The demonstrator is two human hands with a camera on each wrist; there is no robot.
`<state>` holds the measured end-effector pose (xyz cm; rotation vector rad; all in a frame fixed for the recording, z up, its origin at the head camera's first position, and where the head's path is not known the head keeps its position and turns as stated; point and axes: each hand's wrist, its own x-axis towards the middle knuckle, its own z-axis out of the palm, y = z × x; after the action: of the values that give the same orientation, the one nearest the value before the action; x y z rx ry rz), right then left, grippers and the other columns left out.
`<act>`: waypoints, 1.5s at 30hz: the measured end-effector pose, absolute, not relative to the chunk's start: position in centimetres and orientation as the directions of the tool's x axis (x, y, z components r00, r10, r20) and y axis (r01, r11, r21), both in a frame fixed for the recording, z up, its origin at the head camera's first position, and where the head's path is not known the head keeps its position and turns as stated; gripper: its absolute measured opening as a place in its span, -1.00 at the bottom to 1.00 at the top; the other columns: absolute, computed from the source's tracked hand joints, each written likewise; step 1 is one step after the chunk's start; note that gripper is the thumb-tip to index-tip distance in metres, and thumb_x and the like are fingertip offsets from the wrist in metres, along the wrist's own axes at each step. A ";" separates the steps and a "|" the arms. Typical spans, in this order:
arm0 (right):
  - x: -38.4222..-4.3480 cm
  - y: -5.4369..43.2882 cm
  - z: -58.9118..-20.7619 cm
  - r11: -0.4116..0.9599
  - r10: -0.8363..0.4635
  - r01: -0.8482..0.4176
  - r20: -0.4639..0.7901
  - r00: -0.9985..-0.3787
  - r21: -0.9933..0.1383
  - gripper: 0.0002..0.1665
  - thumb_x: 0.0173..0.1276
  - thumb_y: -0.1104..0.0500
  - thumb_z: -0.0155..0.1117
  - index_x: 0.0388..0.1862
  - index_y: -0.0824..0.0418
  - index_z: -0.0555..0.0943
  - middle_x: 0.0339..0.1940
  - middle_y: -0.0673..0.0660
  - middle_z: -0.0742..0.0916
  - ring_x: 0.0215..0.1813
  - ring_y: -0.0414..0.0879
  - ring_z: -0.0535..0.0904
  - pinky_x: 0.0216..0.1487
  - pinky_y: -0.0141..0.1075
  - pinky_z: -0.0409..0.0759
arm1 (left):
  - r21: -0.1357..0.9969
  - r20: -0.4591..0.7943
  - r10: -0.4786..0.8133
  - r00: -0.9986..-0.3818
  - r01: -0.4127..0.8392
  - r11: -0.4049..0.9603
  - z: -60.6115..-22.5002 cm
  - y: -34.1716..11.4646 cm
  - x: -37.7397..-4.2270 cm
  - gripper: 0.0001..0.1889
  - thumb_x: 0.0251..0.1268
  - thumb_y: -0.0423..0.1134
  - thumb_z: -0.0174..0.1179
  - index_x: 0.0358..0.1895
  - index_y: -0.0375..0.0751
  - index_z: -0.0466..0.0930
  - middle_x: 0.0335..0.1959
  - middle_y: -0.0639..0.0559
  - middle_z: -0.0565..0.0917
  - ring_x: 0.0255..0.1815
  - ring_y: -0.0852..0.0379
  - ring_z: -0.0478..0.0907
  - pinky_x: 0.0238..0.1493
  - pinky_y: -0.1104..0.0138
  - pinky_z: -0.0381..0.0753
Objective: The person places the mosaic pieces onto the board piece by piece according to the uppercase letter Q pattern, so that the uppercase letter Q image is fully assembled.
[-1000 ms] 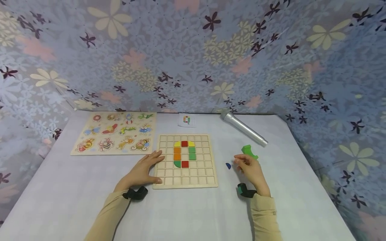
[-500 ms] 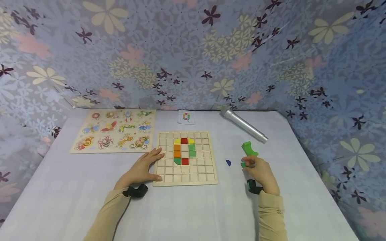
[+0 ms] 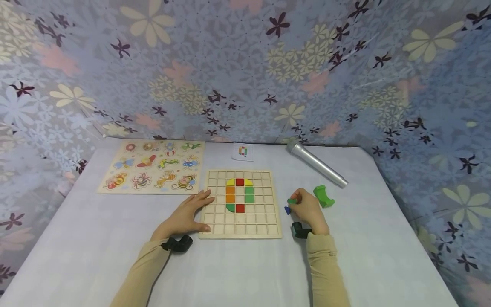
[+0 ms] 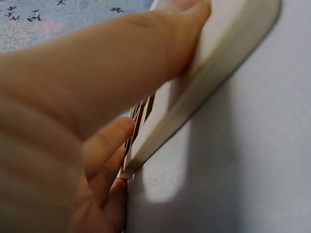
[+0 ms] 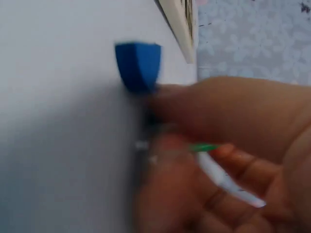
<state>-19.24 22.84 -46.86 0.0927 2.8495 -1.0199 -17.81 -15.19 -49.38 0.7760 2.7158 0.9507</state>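
Observation:
My left hand [image 3: 186,216] rests on the left edge of a wooden grid board [image 3: 261,231], fingers stretched and thumb near its lower left corner. Set in the grid is a ring of red, yellow, orange and green pieces, a red square [image 3: 240,208] among them. To the right of the board, my right hand [image 3: 310,212] pinches a small green piece [image 3: 292,201] between thumb and fingers. A small blue piece with a curved edge [image 3: 287,210] lies right at its fingertips. In the right wrist view the blue piece [image 5: 138,65] shows beside the thumb; the fingers are blurred.
A green arch-shaped block [image 3: 324,196] lies just right of my right hand. Farther back is a silver microphone-shaped tube [image 3: 318,164]. A printed pattern card [image 3: 243,152] lies behind the board, and an insect picture puzzle [image 3: 153,168] at the back left.
My right hand first drew right, where the green piece came into view in its fingers, then moved left with it to the blue piece. My left hand stays on the board.

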 end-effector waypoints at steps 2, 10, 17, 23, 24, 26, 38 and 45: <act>-19.9 22.6 -47.2 0.762 0.036 0.107 -0.124 -0.992 -0.639 -0.79 0.27 0.24 0.26 -0.16 0.27 0.51 -0.27 0.21 0.63 -0.24 0.01 0.52 -0.32 -0.33 0.46 | 0.619 0.022 0.527 -0.849 0.425 0.660 -49.5 -15.1 -17.8 -0.04 -0.14 0.01 0.51 0.41 -0.22 0.31 0.54 -0.18 0.15 0.56 -0.25 0.02 0.56 -0.14 -0.07; -20.1 23.0 -47.4 0.621 0.045 0.188 -0.205 -0.978 -0.761 -0.65 0.38 0.22 0.15 0.13 0.23 0.59 -0.20 0.21 0.63 -0.46 -0.16 0.47 -0.50 -0.43 0.41 | 0.627 0.018 0.525 -0.851 0.419 0.657 -49.5 -15.2 -18.0 -0.05 -0.13 0.03 0.50 0.42 -0.19 0.31 0.55 -0.16 0.14 0.57 -0.24 -0.01 0.56 -0.14 -0.09; -20.4 22.3 -47.7 0.522 0.061 0.226 -0.228 -0.972 -0.823 -0.71 0.36 0.14 0.24 -0.08 0.34 0.57 -0.41 0.00 0.65 -0.46 -0.24 0.47 -0.46 -0.45 0.46 | 0.629 0.000 0.516 -0.857 0.401 0.666 -49.4 -15.6 -17.9 -0.05 -0.10 0.04 0.48 0.43 -0.18 0.29 0.56 -0.15 0.12 0.58 -0.21 -0.03 0.58 -0.10 -0.12; -20.4 22.1 -47.7 0.469 0.101 0.275 -0.258 -0.961 -0.839 -0.72 0.40 0.18 0.19 -0.07 0.38 0.51 -0.40 0.05 0.65 -0.46 -0.24 0.54 -0.41 -0.46 0.54 | 0.635 -0.012 0.516 -0.857 0.392 0.666 -49.1 -15.5 -17.8 -0.06 -0.10 0.02 0.49 0.43 -0.19 0.29 0.56 -0.15 0.11 0.58 -0.22 -0.03 0.59 -0.10 -0.14; -20.4 22.0 -47.6 0.452 0.107 0.282 -0.263 -0.959 -0.846 -0.71 0.41 0.19 0.17 -0.04 0.40 0.49 -0.39 0.06 0.65 -0.47 -0.26 0.55 -0.40 -0.47 0.56 | 0.634 -0.012 0.516 -0.856 0.393 0.666 -49.1 -15.5 -17.7 -0.05 -0.10 0.02 0.49 0.43 -0.19 0.29 0.56 -0.16 0.11 0.58 -0.22 -0.03 0.58 -0.11 -0.14; -20.4 22.1 -47.6 0.408 0.109 0.290 -0.269 -0.957 -0.866 -0.67 0.43 0.22 0.13 0.05 0.44 0.45 -0.35 0.08 0.64 -0.46 -0.28 0.56 -0.39 -0.49 0.60 | 0.633 -0.012 0.517 -0.856 0.393 0.667 -49.0 -15.4 -17.7 -0.06 -0.10 0.02 0.49 0.43 -0.19 0.29 0.56 -0.16 0.11 0.58 -0.22 -0.03 0.58 -0.11 -0.14; -20.3 22.2 -47.5 0.289 0.075 0.314 -0.305 -0.949 -0.904 -0.52 0.51 0.27 -0.27 0.27 0.36 0.45 -0.57 0.01 0.58 -0.59 -0.28 0.53 -0.50 -0.50 0.59 | 0.632 0.000 0.516 -0.857 0.399 0.664 -49.1 -15.3 -17.7 -0.06 -0.11 -0.01 0.50 0.42 -0.21 0.30 0.55 -0.18 0.13 0.57 -0.24 -0.02 0.58 -0.13 -0.13; -20.3 22.3 -47.5 0.393 0.110 0.314 -0.294 -0.949 -0.864 -0.51 0.50 0.24 -0.31 0.21 0.29 0.51 -0.71 -0.09 0.35 -0.72 -0.29 0.20 -0.66 -0.50 0.25 | 0.626 0.008 0.518 -0.855 0.409 0.665 -49.2 -15.2 -17.8 -0.07 -0.11 -0.02 0.50 0.41 -0.21 0.31 0.55 -0.18 0.14 0.57 -0.24 0.00 0.57 -0.12 -0.11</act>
<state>-20.33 22.27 -47.46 0.3787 2.4586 -1.5884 -17.75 -15.20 -49.16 0.7604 2.7079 0.9551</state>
